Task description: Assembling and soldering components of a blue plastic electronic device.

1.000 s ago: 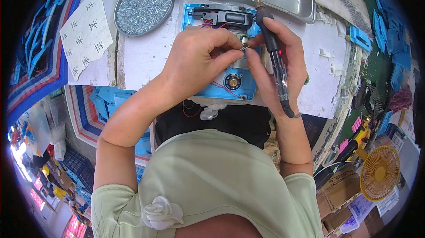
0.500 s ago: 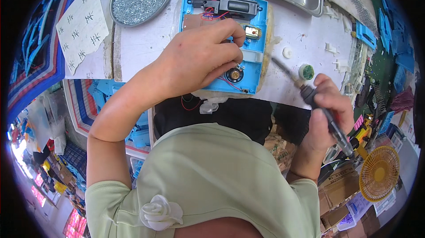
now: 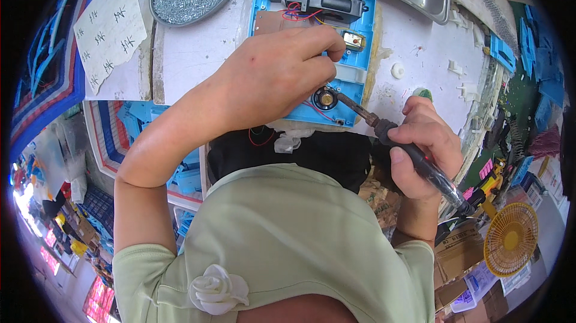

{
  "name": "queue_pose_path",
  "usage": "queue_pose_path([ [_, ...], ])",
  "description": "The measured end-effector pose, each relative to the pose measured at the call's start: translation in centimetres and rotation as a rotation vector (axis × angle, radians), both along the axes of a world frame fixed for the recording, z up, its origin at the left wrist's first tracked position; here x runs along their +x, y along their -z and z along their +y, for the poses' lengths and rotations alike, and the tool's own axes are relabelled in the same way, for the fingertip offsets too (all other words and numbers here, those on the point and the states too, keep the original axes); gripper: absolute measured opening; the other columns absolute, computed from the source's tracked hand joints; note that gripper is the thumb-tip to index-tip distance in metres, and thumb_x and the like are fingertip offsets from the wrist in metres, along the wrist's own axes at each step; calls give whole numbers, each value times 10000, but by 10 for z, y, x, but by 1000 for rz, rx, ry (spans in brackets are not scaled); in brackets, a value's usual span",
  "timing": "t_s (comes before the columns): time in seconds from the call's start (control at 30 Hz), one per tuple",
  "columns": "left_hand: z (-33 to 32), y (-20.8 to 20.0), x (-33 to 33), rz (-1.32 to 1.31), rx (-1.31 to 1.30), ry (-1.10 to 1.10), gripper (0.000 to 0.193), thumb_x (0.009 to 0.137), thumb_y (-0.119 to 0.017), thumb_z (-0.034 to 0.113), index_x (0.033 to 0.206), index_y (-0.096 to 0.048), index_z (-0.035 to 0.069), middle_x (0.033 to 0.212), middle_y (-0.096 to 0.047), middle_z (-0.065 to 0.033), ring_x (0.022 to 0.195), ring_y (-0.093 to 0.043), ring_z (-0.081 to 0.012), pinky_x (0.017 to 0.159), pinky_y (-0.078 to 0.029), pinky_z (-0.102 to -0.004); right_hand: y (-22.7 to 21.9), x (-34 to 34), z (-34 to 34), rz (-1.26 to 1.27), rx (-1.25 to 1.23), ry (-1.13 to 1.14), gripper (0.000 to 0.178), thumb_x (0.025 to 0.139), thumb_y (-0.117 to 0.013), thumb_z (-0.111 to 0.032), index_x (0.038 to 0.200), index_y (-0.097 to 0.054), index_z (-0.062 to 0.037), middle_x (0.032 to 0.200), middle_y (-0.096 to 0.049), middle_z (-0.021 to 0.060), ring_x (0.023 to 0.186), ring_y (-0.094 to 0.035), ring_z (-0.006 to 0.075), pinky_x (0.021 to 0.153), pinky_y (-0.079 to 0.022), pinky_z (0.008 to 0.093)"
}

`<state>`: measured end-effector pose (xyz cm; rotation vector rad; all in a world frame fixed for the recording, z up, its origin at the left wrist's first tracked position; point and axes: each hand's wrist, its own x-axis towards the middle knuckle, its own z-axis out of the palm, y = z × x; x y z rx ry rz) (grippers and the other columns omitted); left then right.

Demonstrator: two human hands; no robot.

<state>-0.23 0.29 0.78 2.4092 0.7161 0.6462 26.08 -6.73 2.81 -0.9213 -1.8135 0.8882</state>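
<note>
- Blue plastic housing (image 3: pixel 354 90), one: lying open on the desk (image 3: pixel 414 35), serving as landmark; long axis running away from the torso.
- Soldering iron (image 3: pixel 422 164), one: reaching over the housing's near right corner; long axis slanting, tip pointing far-left at the round speaker (image 3: pixel 325 99), handle end trailing near-right, outside the housing. Tip is sitting just beside the speaker's rim; contact: cannot tell.
- Right hand (image 3: pixel 437 137): holding the iron right of the housing, fingers wrapping the dark handle.
- Left hand (image 3: pixel 273 77): arching over the housing's left and middle, fingers bending, tips close together; cannot tell whether they are pinching anything.
- Handling note, judged: good work is probably keeping the hot tip clear of the left fingers, red wires (image 3: pixel 293 11) and blue plastic, steadying the housing, and touching metal only briefly.
</note>
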Motion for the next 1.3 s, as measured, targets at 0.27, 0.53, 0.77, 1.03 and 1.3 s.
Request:
queue_pose_path([
  [0.27, 1, 1, 1, 21, 23, 9, 223, 765, -747, 1, 910, -581, 38, 1067, -599, -100, 948, -642, -308, 759, -553, -388, -2, -2, 0, -33, -60, 26, 213, 700, -722, -11, 910, -684, -2, 654, -545, 68, 591, -496, 248, 614, -440, 366],
  [0.53, 3, 1, 1, 37, 34, 16, 211, 765, -745, 7, 898, -585, 40, 1053, -598, -87, 940, -641, -300, 754, -555, -388, -7, 4, -8, 55, -107, 139, 193, 756, -715, -25, 934, -676, 40, 701, -576, 79, 644, -506, 216, 624, -417, 352],
  [0.77, 3, -2, 0, 10, -15, 21, 207, 760, -755, 12, 905, -613, 52, 1014, -605, -79, 903, -643, -299, 727, -541, -376, -3, 10, -12, 141, -103, 125, 213, 782, -736, -53, 947, -658, 56, 711, -573, 85, 657, -502, 208, 673, -424, 354],
  [1.03, 7, 4, -1, -95, -84, 2, 192, 741, -788, 13, 895, -690, 75, 887, -637, -60, 834, -653, -277, 688, -527, -364, 0, 13, -13, 188, -63, 142, 202, 809, -727, -61, 957, -644, 48, 746, -613, 108, 642, -506, 199, 705, -442, 382],
  [1.3, 4, 4, 1, -93, -32, 19, 202, 734, -784, 19, 886, -668, 85, 931, -629, -49, 842, -655, -264, 683, -526, -358, 1, 15, -11, 158, -64, 91, 209, 797, -727, -53, 964, -652, 48, 761, -633, 116, 648, -534, 219, 718, -463, 396],
])
